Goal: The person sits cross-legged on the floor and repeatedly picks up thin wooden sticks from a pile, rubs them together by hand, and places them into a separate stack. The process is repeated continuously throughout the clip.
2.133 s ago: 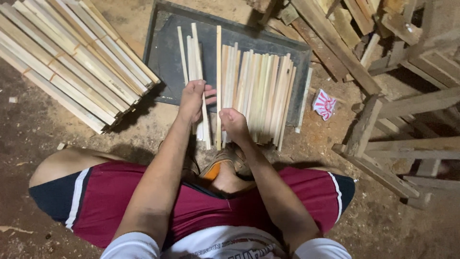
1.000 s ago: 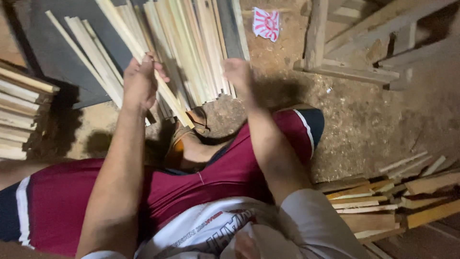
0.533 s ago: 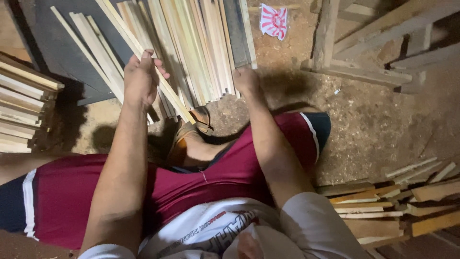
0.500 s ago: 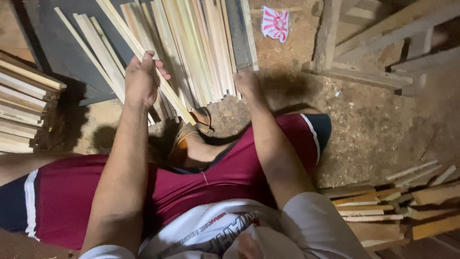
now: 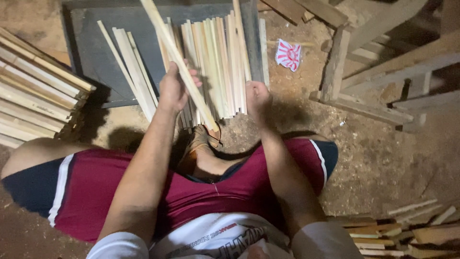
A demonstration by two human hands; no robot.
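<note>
Gripping a long pale wooden slat (image 5: 179,62), the left hand (image 5: 173,88) has its fingers curled round the middle, the slat slanting from eleven o'clock down to five above the brown sandal (image 5: 201,141). The right hand (image 5: 256,96) is closed at the near ends of the row of pale wooden slats (image 5: 215,67) on the dark flat board (image 5: 96,52); whether it pinches one I cannot tell. Held off-centre, the slat could tip and knock that row askew, or splinter into the palm.

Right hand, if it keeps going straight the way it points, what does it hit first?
Probably the row of pale wood strips on the dark board; the right hand already sits at their near ends, though whether it touches them is unclear.
</note>
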